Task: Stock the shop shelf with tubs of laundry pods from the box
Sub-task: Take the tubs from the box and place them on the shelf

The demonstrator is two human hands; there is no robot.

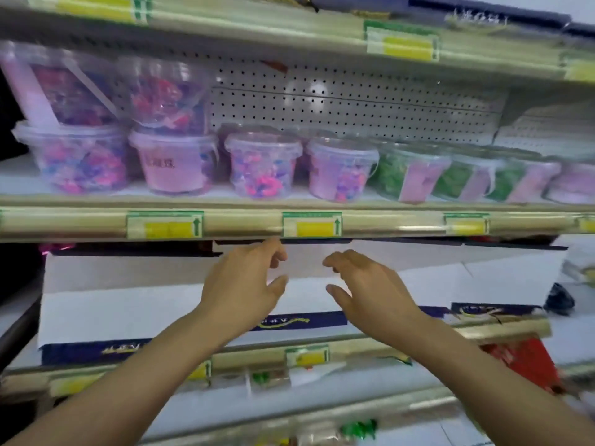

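Clear tubs of pink and purple laundry pods (262,165) stand in a row on the middle shelf (225,222), with two more stacked at the left (167,94). Tubs of green pods (409,173) continue the row to the right. My left hand (248,284) and my right hand (363,284) hang just below that shelf's front rail, palms facing each other, fingers apart and holding nothing. Behind them, a white box with a dark blue band (135,304) lies on the shelf below. The frame is blurred.
A perforated white back panel (338,101) shows behind a gap above the single-layer tubs. Yellow price labels (310,226) line the shelf rails. A red packet (528,358) sits lower right, and a dark object (558,299) lies on the lower shelf at right.
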